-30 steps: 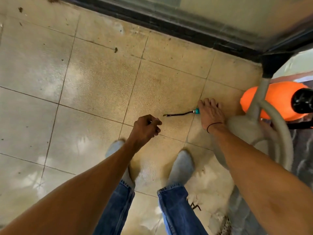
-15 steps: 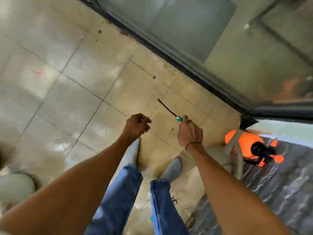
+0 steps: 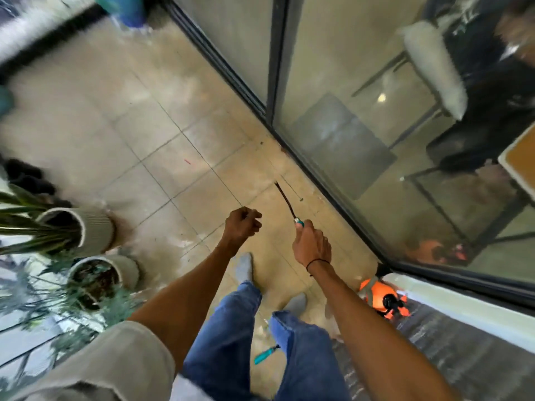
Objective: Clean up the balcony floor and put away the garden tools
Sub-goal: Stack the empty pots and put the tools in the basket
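Note:
My right hand grips the teal handle of a slim garden tool, whose thin dark metal shaft points away from me over the beige tiled floor. My left hand hangs beside it as a closed fist, with nothing visible in it. A second tool with a teal handle lies on the floor behind my legs. An orange pressure sprayer stands on the floor to my right, next to the glass door.
Two ribbed pots with plants stand at the left. A sliding glass door with a dark frame runs along the right. A dark striped mat lies at the lower right. Dark shoes sit at the far left.
My right hand lifted the slim tool off the floor and I stood up. The view rose and swung, bringing the pots and the door into sight.

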